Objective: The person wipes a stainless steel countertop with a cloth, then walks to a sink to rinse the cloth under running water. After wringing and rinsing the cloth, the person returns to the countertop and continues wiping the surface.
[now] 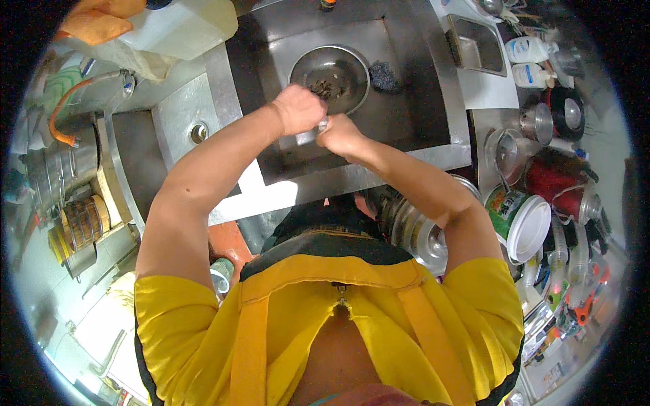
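Observation:
A round metal bowl (pixel 350 66) stands in the large stainless-steel sink basin (pixel 411 122) in front of me. Several small dark brown pieces (pixel 325 90) lie on its bottom. My left hand (pixel 302 109) is curled into a fist over the bowl's near-left rim, and its fingers hide whatever may be inside. Close beside it, my right hand (pixel 339 134) is closed near the bowl's near edge. A small pale, shiny piece (pixel 323 125) shows at its fingertips, between the two hands; what it is cannot be made out. A dark scouring pad (pixel 384 77) rests right of the bowl.
A second basin with a drain (pixel 198 132) adjoins at left, near an orange hose (pixel 60 114). On the right counter are a rectangular metal tray (pixel 477 44), white bottles (pixel 528 49), a lidded bucket (pixel 528 231) and a red container (pixel 556 182). Metal lids (pixel 419 236) stand beside my body.

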`<state>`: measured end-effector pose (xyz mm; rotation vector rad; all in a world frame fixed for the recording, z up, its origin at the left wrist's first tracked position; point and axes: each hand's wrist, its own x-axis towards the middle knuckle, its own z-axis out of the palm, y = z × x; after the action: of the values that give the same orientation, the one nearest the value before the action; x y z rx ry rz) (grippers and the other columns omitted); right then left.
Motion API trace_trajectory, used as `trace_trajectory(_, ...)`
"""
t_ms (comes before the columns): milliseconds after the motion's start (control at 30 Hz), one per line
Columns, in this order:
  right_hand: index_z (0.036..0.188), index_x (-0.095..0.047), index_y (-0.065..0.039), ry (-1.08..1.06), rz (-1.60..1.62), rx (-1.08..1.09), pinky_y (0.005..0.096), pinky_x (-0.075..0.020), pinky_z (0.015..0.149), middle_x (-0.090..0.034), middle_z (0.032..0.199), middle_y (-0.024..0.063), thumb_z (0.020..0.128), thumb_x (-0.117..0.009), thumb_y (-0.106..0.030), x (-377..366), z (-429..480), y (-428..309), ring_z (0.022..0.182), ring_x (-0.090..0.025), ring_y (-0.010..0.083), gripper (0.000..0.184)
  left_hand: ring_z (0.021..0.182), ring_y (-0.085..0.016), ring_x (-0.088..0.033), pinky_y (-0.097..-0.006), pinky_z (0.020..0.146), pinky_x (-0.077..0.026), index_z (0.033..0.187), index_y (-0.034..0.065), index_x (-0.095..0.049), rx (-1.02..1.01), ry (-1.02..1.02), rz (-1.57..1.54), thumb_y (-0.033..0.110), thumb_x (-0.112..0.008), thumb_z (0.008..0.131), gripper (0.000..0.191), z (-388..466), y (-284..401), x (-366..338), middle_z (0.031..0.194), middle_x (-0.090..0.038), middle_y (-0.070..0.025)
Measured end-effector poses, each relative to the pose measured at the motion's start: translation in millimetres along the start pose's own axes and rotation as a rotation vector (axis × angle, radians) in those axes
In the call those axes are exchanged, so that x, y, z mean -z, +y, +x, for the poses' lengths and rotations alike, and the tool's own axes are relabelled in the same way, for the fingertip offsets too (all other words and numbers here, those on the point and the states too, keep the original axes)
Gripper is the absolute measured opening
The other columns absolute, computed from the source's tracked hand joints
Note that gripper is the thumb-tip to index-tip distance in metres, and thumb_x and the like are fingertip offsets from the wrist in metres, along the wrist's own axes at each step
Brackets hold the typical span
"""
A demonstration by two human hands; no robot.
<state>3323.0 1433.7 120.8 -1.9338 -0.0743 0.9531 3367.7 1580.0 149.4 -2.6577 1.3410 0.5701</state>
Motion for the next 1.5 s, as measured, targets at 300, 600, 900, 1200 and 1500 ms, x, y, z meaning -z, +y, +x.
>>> trace_trajectory(300, 0.062, -0.037, -0.018, -0.428, 0.967, -0.382, 0.0232, -0.0160, 0.037, -0.027, 0.053, -0.0096, 0.080, -0.059, -0.009, 1, -30, -22, 0.040, -0.022, 0.0038, 0.030, 0.067, -0.027, -0.066, -0.0390, 0.058, -0.052, 0.068, 0.0099, -0.062, -0.131, 0.167, 0.014, 0.022, -0.054, 0.079, 0.018, 3, -3, -6, 0.068, -0.065, -0.0097)
trace_trajectory(600, 0.067, -0.039, -0.019, -0.733, 1.539, -0.233, 0.0193, -0.0155, 0.036, -0.026, 0.052, -0.0122, 0.087, -0.055, -0.012, -14, -37, -15, 0.039, -0.023, 0.0005, 0.026, 0.062, -0.025, -0.063, -0.0374, 0.055, -0.050, 0.064, 0.0113, -0.057, -0.170, 0.403, 0.011, 0.026, -0.058, 0.082, 0.023, -10, -3, 11, 0.063, -0.061, -0.0058)
trace_trajectory(900, 0.101, -0.053, -0.005, -0.879, 1.703, 0.163, 0.0204, -0.0272, 0.041, -0.039, 0.059, -0.0028, 0.092, -0.049, -0.039, -9, -32, -24, 0.045, -0.036, 0.0043, 0.035, 0.068, -0.027, -0.065, -0.0385, 0.058, -0.051, 0.069, 0.0106, -0.059, 0.042, 0.667, -0.068, 0.025, -0.060, 0.080, 0.018, -39, -17, 48, 0.069, -0.064, -0.0096)
trace_trajectory(1200, 0.115, -0.057, -0.003, 0.441, 0.901, -0.082, 0.0331, -0.0492, 0.074, -0.062, 0.104, 0.0090, 0.089, -0.058, -0.040, -57, -6, 13, 0.090, -0.061, 0.0209, 0.045, 0.090, -0.041, -0.062, -0.0453, 0.079, -0.050, 0.107, 0.0037, -0.059, 0.652, 0.310, -0.601, 0.024, -0.066, 0.075, 0.038, -70, 1, -27, 0.092, -0.065, -0.0243)
trace_trajectory(1500, 0.102, -0.064, 0.000, 0.864, 0.840, 0.232, 0.0255, -0.0470, 0.070, -0.065, 0.089, 0.0002, 0.093, -0.055, -0.015, -52, -101, 29, 0.077, -0.058, 0.0102, 0.020, 0.095, -0.018, -0.060, -0.0333, 0.082, -0.048, 0.120, 0.0071, -0.050, 0.219, 0.261, -2.015, 0.023, -0.063, 0.088, 0.038, -50, 74, -29, 0.108, -0.061, -0.0042)
